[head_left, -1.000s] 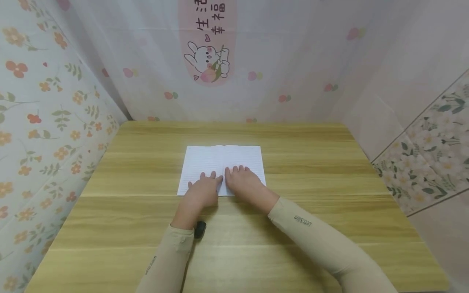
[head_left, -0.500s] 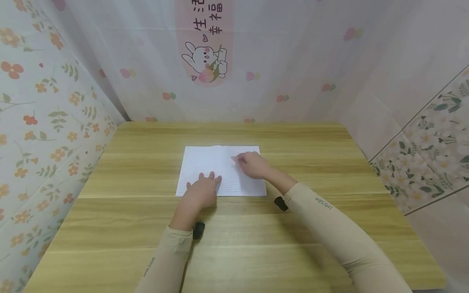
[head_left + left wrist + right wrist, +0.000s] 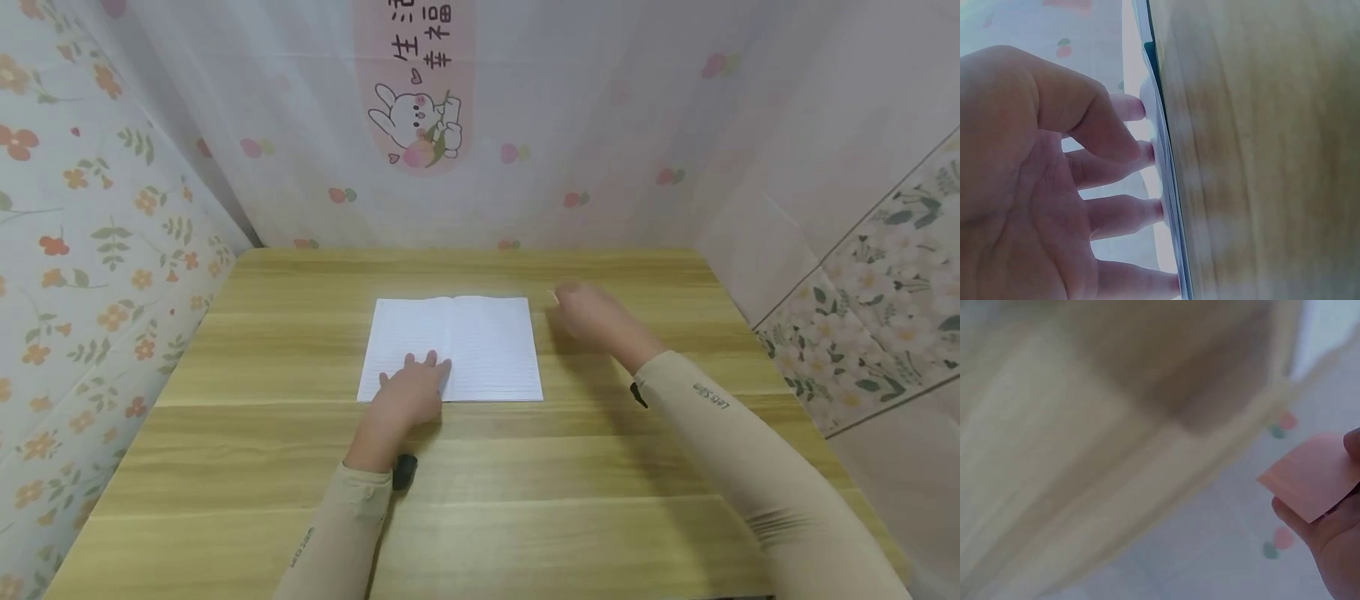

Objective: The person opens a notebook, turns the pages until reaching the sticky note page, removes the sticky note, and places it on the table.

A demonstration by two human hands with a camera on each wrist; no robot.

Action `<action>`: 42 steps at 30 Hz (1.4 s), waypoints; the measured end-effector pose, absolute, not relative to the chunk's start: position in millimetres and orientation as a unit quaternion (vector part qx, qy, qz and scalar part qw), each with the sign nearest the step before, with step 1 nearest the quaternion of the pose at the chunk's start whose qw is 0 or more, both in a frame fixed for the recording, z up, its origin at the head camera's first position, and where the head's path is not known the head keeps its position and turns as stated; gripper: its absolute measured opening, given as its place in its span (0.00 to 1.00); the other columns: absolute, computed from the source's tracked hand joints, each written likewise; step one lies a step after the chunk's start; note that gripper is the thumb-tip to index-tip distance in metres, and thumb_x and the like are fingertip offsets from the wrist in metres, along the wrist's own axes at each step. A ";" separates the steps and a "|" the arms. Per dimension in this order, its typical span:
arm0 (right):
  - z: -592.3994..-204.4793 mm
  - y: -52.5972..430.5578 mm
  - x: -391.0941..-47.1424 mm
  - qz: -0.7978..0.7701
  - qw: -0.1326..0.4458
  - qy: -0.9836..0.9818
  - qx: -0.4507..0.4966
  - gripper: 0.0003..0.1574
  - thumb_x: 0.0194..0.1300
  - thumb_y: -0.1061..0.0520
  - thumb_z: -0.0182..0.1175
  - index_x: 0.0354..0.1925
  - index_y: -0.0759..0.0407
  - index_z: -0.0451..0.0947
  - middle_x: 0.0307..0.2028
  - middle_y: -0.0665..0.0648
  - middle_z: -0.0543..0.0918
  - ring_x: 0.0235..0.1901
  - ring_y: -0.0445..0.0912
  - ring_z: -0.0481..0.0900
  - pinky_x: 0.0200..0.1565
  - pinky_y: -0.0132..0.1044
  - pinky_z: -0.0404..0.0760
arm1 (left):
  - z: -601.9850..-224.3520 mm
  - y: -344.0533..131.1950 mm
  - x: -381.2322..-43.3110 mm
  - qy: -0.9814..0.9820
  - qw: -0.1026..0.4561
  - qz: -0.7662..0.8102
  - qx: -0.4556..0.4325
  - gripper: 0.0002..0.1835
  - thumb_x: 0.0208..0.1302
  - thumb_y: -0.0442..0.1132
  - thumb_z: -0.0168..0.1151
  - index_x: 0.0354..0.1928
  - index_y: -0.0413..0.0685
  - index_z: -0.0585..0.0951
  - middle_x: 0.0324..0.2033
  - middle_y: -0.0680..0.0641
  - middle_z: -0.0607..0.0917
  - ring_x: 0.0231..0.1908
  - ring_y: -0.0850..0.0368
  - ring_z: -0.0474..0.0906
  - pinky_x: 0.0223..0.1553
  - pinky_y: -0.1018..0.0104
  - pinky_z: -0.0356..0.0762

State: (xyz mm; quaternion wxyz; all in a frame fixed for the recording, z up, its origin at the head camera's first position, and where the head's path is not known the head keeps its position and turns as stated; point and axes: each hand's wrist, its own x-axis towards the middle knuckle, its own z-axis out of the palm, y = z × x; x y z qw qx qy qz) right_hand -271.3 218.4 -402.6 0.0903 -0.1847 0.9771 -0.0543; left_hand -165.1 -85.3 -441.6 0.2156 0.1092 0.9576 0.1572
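Note:
An opened notebook point(image 3: 491, 350) with ruled white pages lies flat on the wooden table. On its left page, near the lower edge, my left hand point(image 3: 408, 393) rests with fingers spread. In the left wrist view the fingertips point(image 3: 1154, 209) press on the paper, and the notebook's page edges point(image 3: 1169, 150) show beside them. My right hand point(image 3: 600, 321) is raised over the table, to the right of the notebook, blurred by motion. Between thumb and fingers it pinches a small pink square of paper point(image 3: 1310, 478) like a sticky note, seen best in the right wrist view.
The wooden table point(image 3: 480, 533) extends around the notebook on all sides. A patterned curtain point(image 3: 615, 108) hangs behind its far edge. Floral cloth point(image 3: 112, 275) lines the left side, and a patterned panel point(image 3: 892, 308) lines the right.
My right hand has lifted off the right page and moved right, past the notebook's edge, carrying the pink sticky note. My left hand has stayed on the left page.

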 end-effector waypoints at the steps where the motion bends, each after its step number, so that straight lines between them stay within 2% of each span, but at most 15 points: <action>1: -407.1 222.2 -271.2 -0.029 0.095 0.976 -0.192 0.29 0.85 0.60 0.37 0.72 0.75 0.68 0.72 0.75 0.73 0.75 0.69 0.70 0.77 0.61 0.68 | -441.8 -85.4 -165.1 0.958 0.216 0.157 0.109 0.34 0.78 0.33 0.48 0.84 0.52 0.62 0.85 0.40 0.56 0.84 0.29 0.47 0.72 0.14 0.53; 7: -427.2 235.5 -269.4 0.025 0.118 0.973 -0.197 0.31 0.85 0.61 0.34 0.75 0.77 0.63 0.75 0.76 0.68 0.77 0.70 0.65 0.80 0.62 0.63 | -443.0 -85.1 -165.5 0.958 0.214 0.158 0.110 0.35 0.77 0.32 0.50 0.84 0.51 0.62 0.85 0.40 0.55 0.84 0.29 0.47 0.71 0.14 0.53; 12: -440.5 242.7 -269.3 0.033 0.135 0.969 -0.206 0.32 0.86 0.58 0.33 0.76 0.77 0.61 0.76 0.76 0.68 0.77 0.70 0.65 0.79 0.62 0.64 | -443.6 -85.9 -165.2 0.957 0.218 0.160 0.108 0.35 0.78 0.32 0.49 0.84 0.52 0.61 0.85 0.40 0.54 0.84 0.28 0.46 0.71 0.14 0.52; 16: -447.7 246.5 -267.7 0.049 0.146 0.963 -0.223 0.38 0.88 0.47 0.37 0.78 0.76 0.58 0.77 0.76 0.66 0.78 0.69 0.64 0.79 0.66 0.62 | -443.7 -86.7 -165.4 0.957 0.217 0.161 0.107 0.35 0.77 0.32 0.49 0.84 0.52 0.61 0.85 0.40 0.54 0.84 0.28 0.46 0.72 0.14 0.51; 20: -446.7 245.2 -263.7 0.047 0.171 0.961 -0.214 0.51 0.86 0.33 0.37 0.82 0.73 0.51 0.82 0.74 0.57 0.83 0.67 0.55 0.80 0.71 0.52 | -443.2 -87.1 -165.8 0.957 0.216 0.160 0.106 0.36 0.76 0.32 0.50 0.84 0.52 0.61 0.85 0.40 0.54 0.84 0.28 0.45 0.72 0.14 0.50; 23: -445.8 241.8 -262.0 0.030 0.196 0.959 -0.204 0.55 0.85 0.29 0.35 0.84 0.70 0.45 0.85 0.70 0.48 0.85 0.63 0.47 0.81 0.72 0.45 | -442.7 -87.4 -165.5 0.957 0.218 0.160 0.107 0.36 0.76 0.31 0.50 0.84 0.52 0.61 0.85 0.40 0.54 0.84 0.28 0.45 0.72 0.14 0.50; 27: -447.6 239.2 -261.6 0.011 0.209 0.957 -0.203 0.56 0.84 0.27 0.34 0.84 0.69 0.42 0.86 0.68 0.43 0.86 0.61 0.43 0.82 0.72 0.42 | -442.1 -86.9 -165.0 0.956 0.219 0.163 0.107 0.36 0.76 0.31 0.50 0.84 0.52 0.61 0.85 0.40 0.54 0.84 0.28 0.46 0.72 0.14 0.50; 35: -453.1 260.9 -257.1 -0.006 0.183 0.960 -0.212 0.53 0.85 0.30 0.34 0.85 0.65 0.40 0.86 0.66 0.45 0.86 0.61 0.45 0.78 0.78 0.43 | -441.3 -85.8 -165.2 0.956 0.223 0.157 0.108 0.37 0.75 0.29 0.50 0.84 0.53 0.60 0.85 0.40 0.54 0.84 0.28 0.45 0.73 0.14 0.50; 42: -450.6 289.4 -252.4 -0.015 0.192 0.966 -0.171 0.54 0.85 0.29 0.31 0.85 0.67 0.39 0.86 0.68 0.43 0.86 0.64 0.43 0.78 0.78 0.40 | -440.2 -86.1 -165.5 0.954 0.227 0.162 0.107 0.37 0.75 0.30 0.50 0.84 0.52 0.60 0.85 0.40 0.53 0.84 0.28 0.45 0.73 0.14 0.49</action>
